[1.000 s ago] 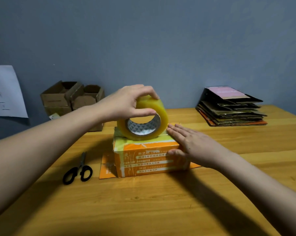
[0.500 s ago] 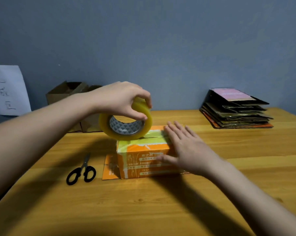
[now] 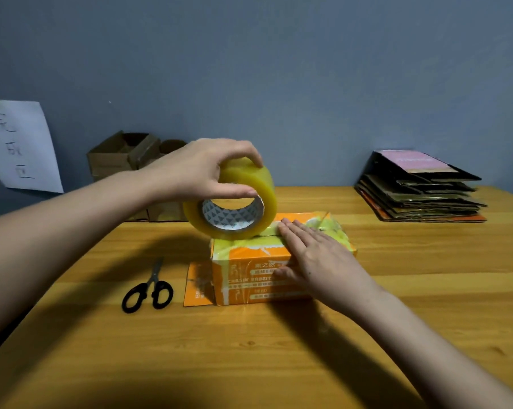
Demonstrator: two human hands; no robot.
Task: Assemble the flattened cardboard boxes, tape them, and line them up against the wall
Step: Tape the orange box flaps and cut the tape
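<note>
While the left hand (image 3: 202, 169) grips the roll of yellow tape (image 3: 234, 206) from above, fingers curled over its outer face and thumb hooked through the core, the roll stands on edge on the left end of the orange box (image 3: 267, 261). That box sits near the middle of the wooden table (image 3: 279, 364), its printed long side facing the near edge and one end flap (image 3: 197, 283) lying open on the tabletop at its left. A strip of tape runs along the top of the box from the roll toward the right. The right hand (image 3: 311, 258) lies flat over the box's top, fingers straight and together, pressing on the strip just right of the roll, with the thumb down against the near face; it holds nothing. Black-handled scissors (image 3: 149, 290) lie on the table just left of the open flap, blades pointing away. At the far left, against the blue-grey wall (image 3: 279, 69), stand brown cardboard boxes (image 3: 125, 156) with flaps up; there seem to be two, though the left arm hides part of them. A white sheet of paper (image 3: 19, 146) with handwriting hangs on the wall further left. At the far right a stack of flattened boxes (image 3: 420, 193) rests on the table, well apart from the orange box.
</note>
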